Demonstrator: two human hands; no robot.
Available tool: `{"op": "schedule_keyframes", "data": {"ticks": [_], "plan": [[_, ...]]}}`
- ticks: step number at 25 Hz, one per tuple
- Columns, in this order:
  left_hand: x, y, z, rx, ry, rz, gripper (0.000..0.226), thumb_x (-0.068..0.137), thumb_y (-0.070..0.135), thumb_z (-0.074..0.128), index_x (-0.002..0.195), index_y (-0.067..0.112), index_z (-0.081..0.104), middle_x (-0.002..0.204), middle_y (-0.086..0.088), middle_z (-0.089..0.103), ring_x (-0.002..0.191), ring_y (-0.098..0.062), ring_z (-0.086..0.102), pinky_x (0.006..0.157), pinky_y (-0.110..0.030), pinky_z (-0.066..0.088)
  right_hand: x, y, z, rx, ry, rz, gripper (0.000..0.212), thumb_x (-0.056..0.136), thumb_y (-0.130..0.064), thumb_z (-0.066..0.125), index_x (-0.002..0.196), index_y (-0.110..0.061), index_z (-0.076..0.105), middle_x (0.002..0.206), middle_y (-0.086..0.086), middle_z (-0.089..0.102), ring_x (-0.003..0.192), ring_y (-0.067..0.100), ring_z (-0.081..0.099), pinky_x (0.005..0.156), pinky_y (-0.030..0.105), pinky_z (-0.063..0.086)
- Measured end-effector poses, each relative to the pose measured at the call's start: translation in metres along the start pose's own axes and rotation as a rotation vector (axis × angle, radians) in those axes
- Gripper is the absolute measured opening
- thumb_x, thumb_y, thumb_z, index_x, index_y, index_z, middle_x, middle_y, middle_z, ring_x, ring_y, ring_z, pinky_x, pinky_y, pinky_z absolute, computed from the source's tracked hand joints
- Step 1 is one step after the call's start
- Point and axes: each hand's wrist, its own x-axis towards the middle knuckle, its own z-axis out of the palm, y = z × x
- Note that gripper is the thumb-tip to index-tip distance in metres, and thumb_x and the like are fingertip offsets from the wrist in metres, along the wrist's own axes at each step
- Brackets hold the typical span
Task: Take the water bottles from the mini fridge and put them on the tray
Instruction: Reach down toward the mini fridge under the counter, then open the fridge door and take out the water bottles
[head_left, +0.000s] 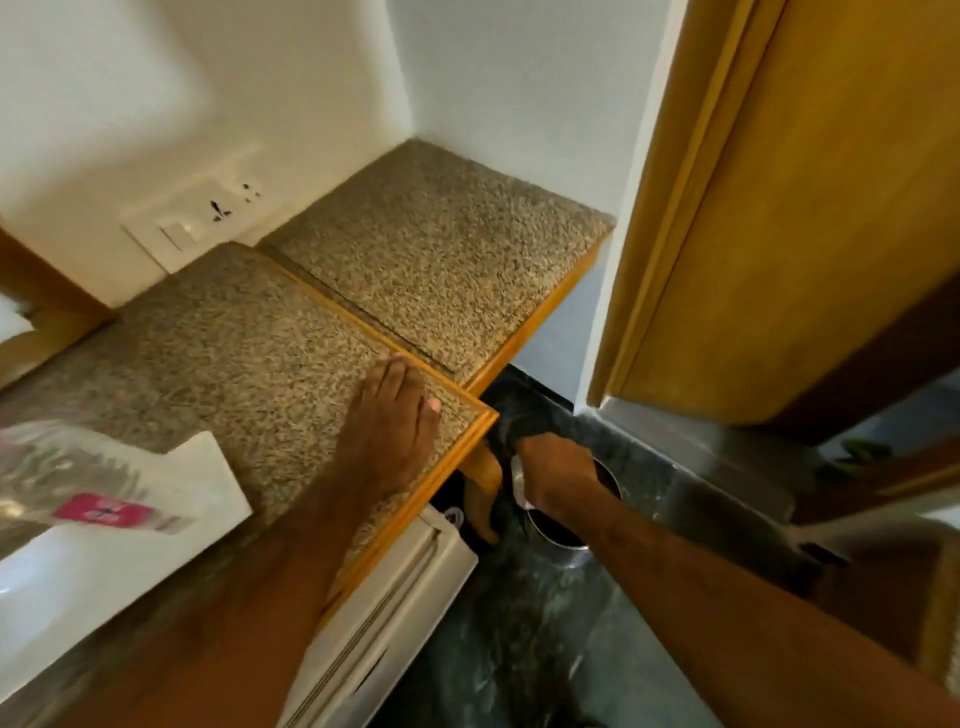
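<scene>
A clear water bottle with a pink label lies blurred on the white tray at the left of the granite counter. My left hand rests flat on the counter by its front corner and holds nothing. The white mini fridge sits under the counter, with only its top edge showing. My right hand reaches down beside the fridge's right end, fingers curled. Something pale shows at the hand's left side; I cannot make out what it is or whether the hand grips it.
A steel bin stands on the dark marble floor right under my right hand. A second granite shelf lies further back in the white alcove. A wooden door stands at the right, a wall socket at the left.
</scene>
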Motion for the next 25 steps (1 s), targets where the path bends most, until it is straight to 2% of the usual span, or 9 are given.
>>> {"op": "schedule_keyframes", "data": {"ticks": [3, 8, 10, 13, 17, 19, 21, 23, 25], "plan": [[0.011, -0.013, 0.02, 0.022, 0.06, 0.02, 0.064, 0.094, 0.044, 0.023, 0.144, 0.005, 0.031, 0.154, -0.019, 0.032, 0.146, -0.032, 0.02, 0.12, -0.052, 0.016, 0.035, 0.033, 0.059, 0.063, 0.062, 0.137, 0.028, 0.091, -0.016, 0.059, 0.118, -0.015, 0.061, 0.12, 0.01, 0.065, 0.11, 0.031, 0.062, 0.091, 0.042, 0.052], [0.014, -0.023, 0.026, 0.04, 0.078, 0.031, 0.07, 0.092, 0.052, 0.017, 0.147, 0.009, 0.024, 0.159, -0.014, 0.024, 0.148, -0.026, 0.012, 0.12, -0.045, 0.009, 0.071, 0.055, 0.128, 0.126, 0.009, 0.259, 0.024, 0.088, -0.013, 0.059, 0.111, -0.014, 0.066, 0.11, 0.011, 0.069, 0.1, 0.032, 0.066, 0.077, 0.041, 0.055], [0.015, -0.02, 0.027, 0.034, 0.054, 0.031, 0.07, 0.092, 0.052, 0.015, 0.148, 0.01, 0.022, 0.16, -0.013, 0.021, 0.149, -0.025, 0.01, 0.12, -0.043, 0.007, 0.078, 0.061, 0.153, 0.174, 0.019, 0.279, 0.031, 0.086, -0.011, 0.062, 0.117, -0.011, 0.06, 0.111, 0.012, 0.068, 0.1, 0.034, 0.066, 0.075, 0.042, 0.054], [-0.002, -0.009, 0.021, -0.009, 0.052, -0.003, 0.068, 0.093, 0.046, 0.016, 0.148, 0.006, 0.021, 0.159, -0.016, 0.022, 0.148, -0.028, 0.013, 0.12, -0.044, 0.011, 0.068, 0.066, 0.184, 0.282, 0.101, 0.315, 0.031, 0.085, -0.008, 0.06, 0.116, -0.009, 0.055, 0.111, 0.015, 0.066, 0.099, 0.037, 0.064, 0.078, 0.045, 0.053], [-0.098, 0.005, 0.05, 0.143, 0.242, -0.081, 0.059, 0.096, 0.033, 0.025, 0.147, 0.003, 0.021, 0.156, -0.021, 0.027, 0.145, -0.035, 0.021, 0.116, -0.051, 0.022, 0.021, 0.058, 0.244, 0.302, 0.031, 0.304, 0.037, 0.09, -0.002, 0.048, 0.125, -0.014, 0.052, 0.106, 0.013, 0.066, 0.09, 0.026, 0.065, 0.074, 0.037, 0.057], [-0.15, 0.001, 0.087, 0.096, 0.149, -0.16, 0.059, 0.094, 0.021, 0.038, 0.147, 0.0, 0.022, 0.157, -0.022, 0.023, 0.147, -0.036, 0.018, 0.118, -0.051, 0.015, -0.004, 0.043, 0.268, 0.301, -0.019, 0.169, 0.039, 0.093, -0.007, 0.047, 0.13, -0.018, 0.052, 0.119, 0.013, 0.065, 0.101, 0.026, 0.064, 0.084, 0.036, 0.054], [-0.192, -0.025, 0.134, 0.085, 0.09, -0.171, 0.06, 0.091, 0.013, 0.043, 0.146, -0.001, 0.025, 0.159, -0.021, 0.015, 0.148, -0.035, 0.015, 0.121, -0.05, 0.01, -0.018, 0.013, 0.282, 0.243, 0.008, -0.087, 0.039, 0.089, -0.012, 0.059, 0.128, -0.015, 0.059, 0.127, 0.012, 0.063, 0.113, 0.027, 0.061, 0.093, 0.032, 0.048], [-0.24, -0.045, 0.173, 0.263, 0.067, -0.14, 0.062, 0.09, 0.014, 0.039, 0.148, 0.001, 0.021, 0.162, -0.019, 0.005, 0.148, -0.034, 0.01, 0.122, -0.047, 0.005, -0.018, -0.026, 0.297, 0.182, 0.171, -0.36, 0.045, 0.07, -0.006, 0.08, 0.113, -0.006, 0.069, 0.114, 0.018, 0.069, 0.101, 0.03, 0.068, 0.082, 0.034, 0.055], [-0.272, -0.072, 0.216, 0.252, 0.006, -0.177, 0.067, 0.087, 0.016, 0.041, 0.148, 0.002, 0.019, 0.16, -0.018, 0.005, 0.147, -0.036, 0.015, 0.12, -0.048, 0.01, -0.013, -0.073, 0.306, 0.141, 0.345, -0.579, 0.032, 0.074, -0.005, 0.073, 0.106, 0.0, 0.071, 0.108, 0.021, 0.071, 0.097, 0.035, 0.069, 0.08, 0.042, 0.056]]}}
